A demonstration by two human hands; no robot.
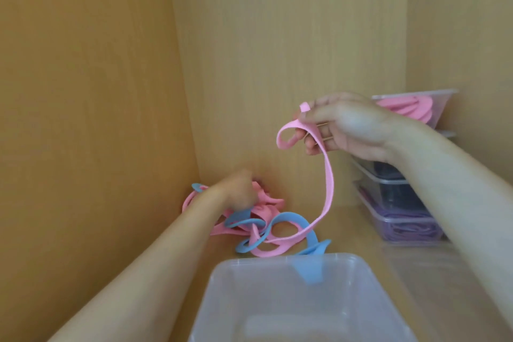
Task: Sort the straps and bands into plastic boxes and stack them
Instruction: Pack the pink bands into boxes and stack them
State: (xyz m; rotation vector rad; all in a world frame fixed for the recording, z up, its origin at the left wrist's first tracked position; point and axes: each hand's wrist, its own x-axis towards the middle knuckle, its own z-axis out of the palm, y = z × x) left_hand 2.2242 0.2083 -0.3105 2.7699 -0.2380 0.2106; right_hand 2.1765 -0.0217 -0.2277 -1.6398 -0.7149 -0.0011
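Observation:
My right hand [341, 128] grips one end of a long pink strap [327, 180], lifted above the shelf; the strap hangs down in a curve to a tangled pile of pink and blue bands [266, 225] in the back left corner. My left hand [238, 191] reaches into that pile, blurred, its fingers curled among the pink bands. An open clear plastic box [222, 286] stands in front of the pile, with a blue band [311, 266] draped over its far rim.
At the right stands a stack of clear boxes: the top one [441, 108] holds pink bands, a middle one [388, 175] dark ones, the bottom one [408, 228] purple ones. Wooden cabinet walls close in on the left, back and right.

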